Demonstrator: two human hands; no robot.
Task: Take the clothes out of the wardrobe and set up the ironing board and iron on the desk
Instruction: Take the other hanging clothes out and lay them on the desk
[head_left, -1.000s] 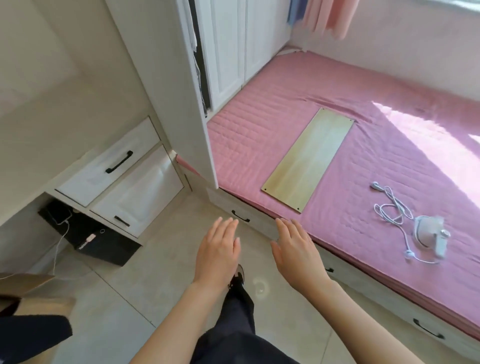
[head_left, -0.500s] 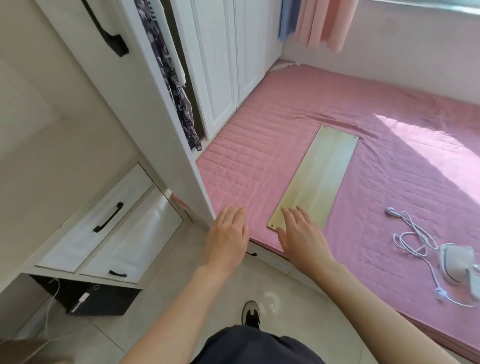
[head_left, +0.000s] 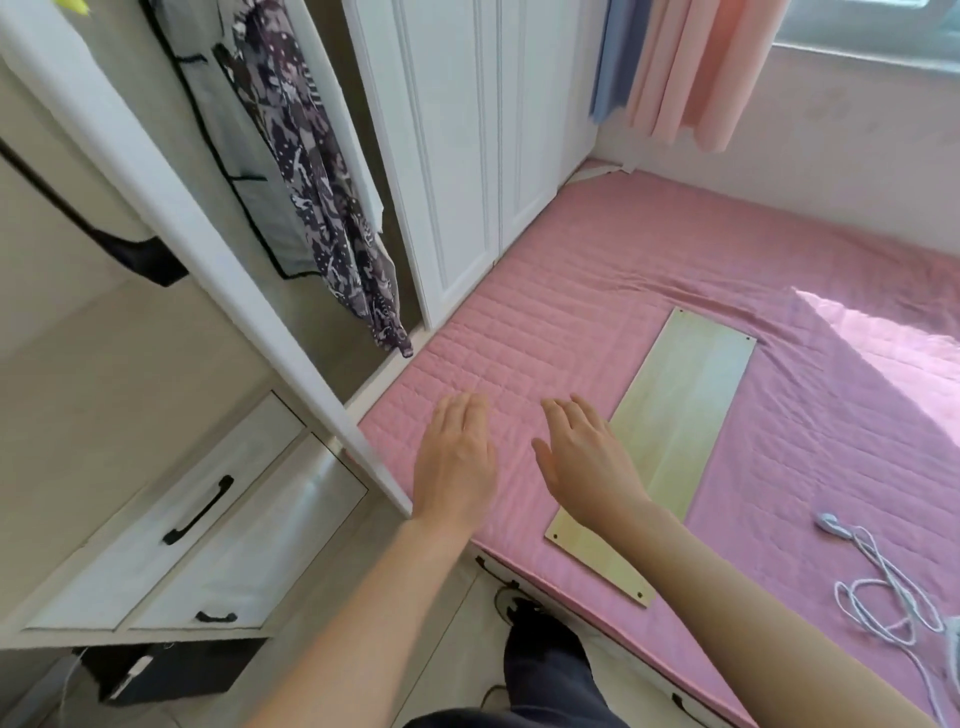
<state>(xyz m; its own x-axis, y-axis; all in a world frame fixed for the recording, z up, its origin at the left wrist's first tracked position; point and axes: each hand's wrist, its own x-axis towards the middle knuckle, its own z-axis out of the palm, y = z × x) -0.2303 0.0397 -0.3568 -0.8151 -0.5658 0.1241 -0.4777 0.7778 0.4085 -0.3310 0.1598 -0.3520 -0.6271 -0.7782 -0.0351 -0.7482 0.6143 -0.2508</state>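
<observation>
- Both hands have risen from over the floor to over the bed (head_left: 597, 270).
- Left hand (head_left: 454, 462) and right hand (head_left: 589, 467): flat, fingers spread, holding nothing.
- Patterned garment (head_left: 322, 182) hangs in the wardrobe (head_left: 447, 156), up-left of both hands, its length vertical; left hand nearer.

Both forearms are bare, with no sleeves showing. The left hand (head_left: 457, 462) and right hand (head_left: 589, 467) wear nothing. Dark trousers (head_left: 545, 670) cover the legs.

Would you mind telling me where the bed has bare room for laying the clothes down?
Free: the pink mattress between the white wardrobe doors and the wooden board, plus the sunlit stretch beyond it. Crowded: the near right corner, with the white cord.
</observation>
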